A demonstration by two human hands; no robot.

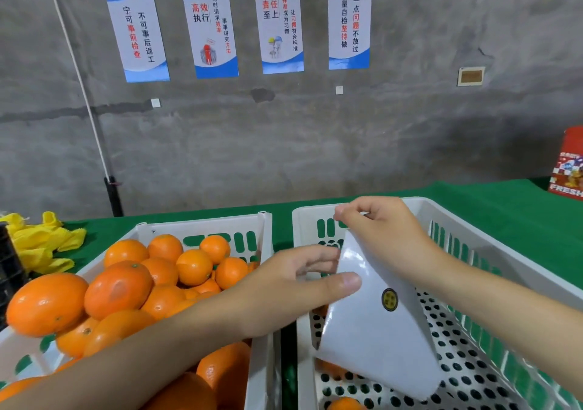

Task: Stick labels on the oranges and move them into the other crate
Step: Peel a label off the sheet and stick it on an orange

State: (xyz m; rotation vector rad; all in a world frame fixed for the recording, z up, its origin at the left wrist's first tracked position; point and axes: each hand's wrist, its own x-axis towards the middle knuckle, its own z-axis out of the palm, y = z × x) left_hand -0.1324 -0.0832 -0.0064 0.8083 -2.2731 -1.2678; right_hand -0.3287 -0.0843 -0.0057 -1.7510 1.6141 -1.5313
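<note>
A white crate (205, 225) on the left is heaped with oranges (118, 288). To its right stands a second white perforated crate (467, 359), with a few oranges (345, 404) partly hidden low in it. Over this crate I hold a white label backing sheet (375, 330) bearing one round yellow-and-black label (389, 298). My left hand (293, 293) pinches the sheet's left edge with the thumb on top. My right hand (383, 230) grips the sheet's top corner from above with pinched fingers.
Both crates rest on a green cloth-covered table (492, 198) against a grey concrete wall with posters. Yellow foam fruit nets (41, 239) lie at the far left beside a black crate edge (8, 271). A red box (569, 166) stands at the far right.
</note>
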